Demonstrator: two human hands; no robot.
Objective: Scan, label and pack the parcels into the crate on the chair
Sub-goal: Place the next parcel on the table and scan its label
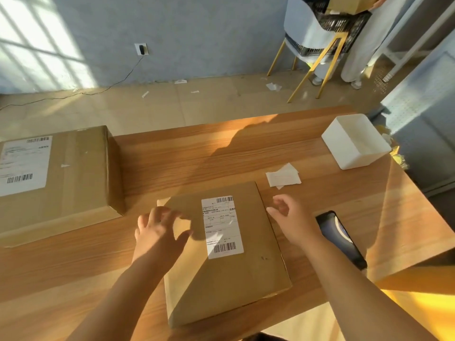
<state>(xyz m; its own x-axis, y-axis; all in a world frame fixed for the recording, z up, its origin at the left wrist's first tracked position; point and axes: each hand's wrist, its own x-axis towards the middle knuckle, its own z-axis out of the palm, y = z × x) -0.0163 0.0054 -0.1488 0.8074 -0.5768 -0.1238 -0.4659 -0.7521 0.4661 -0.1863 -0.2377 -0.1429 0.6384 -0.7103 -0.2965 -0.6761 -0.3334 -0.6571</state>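
Note:
A flat cardboard parcel (236, 279) lies on the wooden table (197, 153) in front of me, with a white shipping label (221, 227) stuck on its top. My left hand (157, 232) hovers over the parcel's left part with fingers spread, holding nothing. My right hand (293, 220) is at the parcel's right edge, fingers loosely curled and apart, empty. A larger labelled cardboard box (73, 173) sits at the table's left. The black crate (342, 23) rests on a gold-legged chair (317, 62) at the far right.
A black phone (342, 239) lies on the table just right of my right hand. Loose label backings (283, 177) and a white bin (354, 141) sit further back right. A person in white trousers (364, 43) stands by the crate holding a cardboard box (349, 3). Paper scraps litter the floor.

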